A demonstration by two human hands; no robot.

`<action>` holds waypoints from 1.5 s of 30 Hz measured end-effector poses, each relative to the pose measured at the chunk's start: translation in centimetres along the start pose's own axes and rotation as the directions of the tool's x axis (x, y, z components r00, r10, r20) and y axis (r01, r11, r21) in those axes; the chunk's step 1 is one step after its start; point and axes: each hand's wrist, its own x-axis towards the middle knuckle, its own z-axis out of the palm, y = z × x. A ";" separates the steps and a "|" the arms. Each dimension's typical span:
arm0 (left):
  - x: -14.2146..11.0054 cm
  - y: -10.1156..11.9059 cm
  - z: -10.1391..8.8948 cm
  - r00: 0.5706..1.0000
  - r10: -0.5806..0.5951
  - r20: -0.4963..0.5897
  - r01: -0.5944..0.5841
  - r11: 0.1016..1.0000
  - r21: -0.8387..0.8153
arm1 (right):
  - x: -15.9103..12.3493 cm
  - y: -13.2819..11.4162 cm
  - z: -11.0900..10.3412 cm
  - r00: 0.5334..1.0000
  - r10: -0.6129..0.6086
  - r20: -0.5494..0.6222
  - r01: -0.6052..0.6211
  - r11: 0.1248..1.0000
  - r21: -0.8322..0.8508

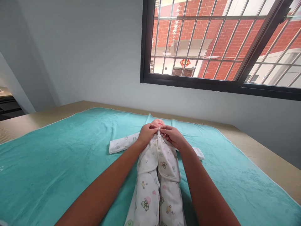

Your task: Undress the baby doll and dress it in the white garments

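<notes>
A baby doll [158, 122] lies on its back, its head at the far end. It wears a white printed baby jacket [168, 158] and matching baby pants [148, 197]. At the jacket's neckline, just below the doll's face, my left hand [148, 133] pinches the collar edge from the left. My right hand [172, 135] pinches the collar from the right, its fingertips close to the left ones. Below the collar the jacket's front edges part in the middle. One sleeve [123, 143] stretches out to the left; the other sleeve [198, 153] shows partly beyond my right forearm.
A teal blanket [70, 150] lies under the doll, spread across a light wooden table [254, 147]. Behind the table stands a pale wall [94, 56] with a dark-framed, barred window [199, 40] on the right. Part of a shelf [8, 100] shows at the far left.
</notes>
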 end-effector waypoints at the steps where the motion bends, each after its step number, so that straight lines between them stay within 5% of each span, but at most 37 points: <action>1: -0.1 0.1 0.0 1.000 -0.009 0.004 0.009 1.000 -0.004 | -0.1 0.0 0.1 1.000 -0.014 -0.007 0.014 0.998 -0.053; 6: -0.3 0.6 -0.1 0.999 -0.037 0.026 0.038 0.999 -0.022 | -0.4 -0.4 0.8 0.991 -0.130 -0.027 0.114 0.937 -0.330; 12: -0.1 0.2 -0.1 0.997 -0.078 0.012 0.079 0.995 -0.068 | -0.6 -0.6 1.2 0.980 -0.195 0.028 0.186 0.868 -0.460; 21: -0.2 0.5 -0.5 0.994 -0.077 0.076 0.086 0.989 -0.118 | -0.5 -0.2 0.8 0.989 -0.145 0.003 0.135 0.911 -0.389; 34: 0.2 -0.3 -0.8 0.991 0.085 0.107 -0.103 0.980 0.171 | -0.1 0.2 0.7 0.993 -0.115 -0.037 0.096 0.937 -0.335; 40: 0.3 -0.2 -1.6 0.971 0.088 0.223 -0.129 0.976 0.176 | 0.1 0.3 0.8 0.989 -0.131 -0.073 0.102 0.942 -0.319; 45: 0.0 0.3 -1.8 0.972 0.088 0.219 -0.132 0.972 0.192 | 0.4 0.7 0.6 0.975 -0.186 -0.122 0.122 0.906 -0.405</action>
